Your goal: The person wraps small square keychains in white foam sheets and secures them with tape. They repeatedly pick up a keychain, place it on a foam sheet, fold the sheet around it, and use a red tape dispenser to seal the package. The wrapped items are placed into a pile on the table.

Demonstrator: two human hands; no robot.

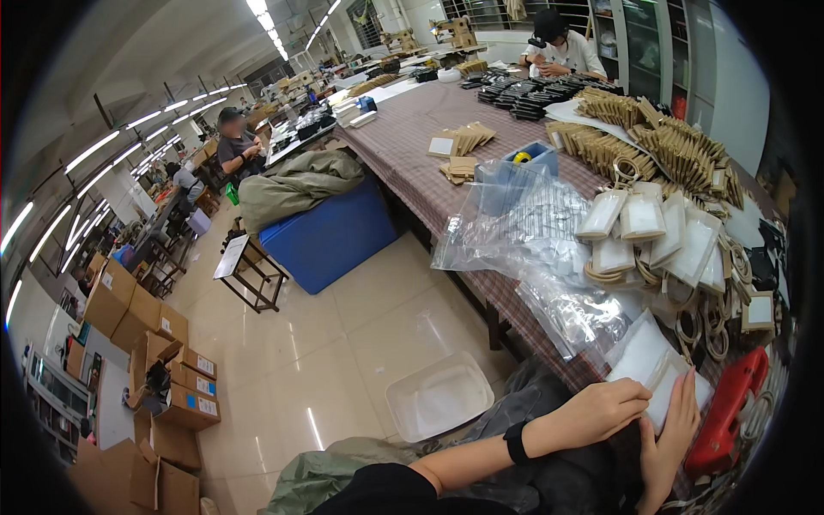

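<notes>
Both hands are at a flat white packet [674,386] near the table edge at lower right. My left hand [595,412], with a black band on the wrist, has its bent fingers on the packet's near-left edge. My right hand [673,434] lies along the opposite side, fingers straight and thumb apart, with the packet between them. Another white padded piece [637,351] sits directly beyond, partly overlapped. Clear plastic bags [573,309] spread over the table close by. Behind them is a pile of white-wrapped tan pieces with coiled cords [644,215].
A red tape dispenser [727,412] lies right of my right hand. A blue bin [534,158] holds a yellow tape roll. Tan pieces [682,145] and black pieces [534,93] cover the far table. A white tray [441,396] is on the floor. A person [566,48] sits opposite.
</notes>
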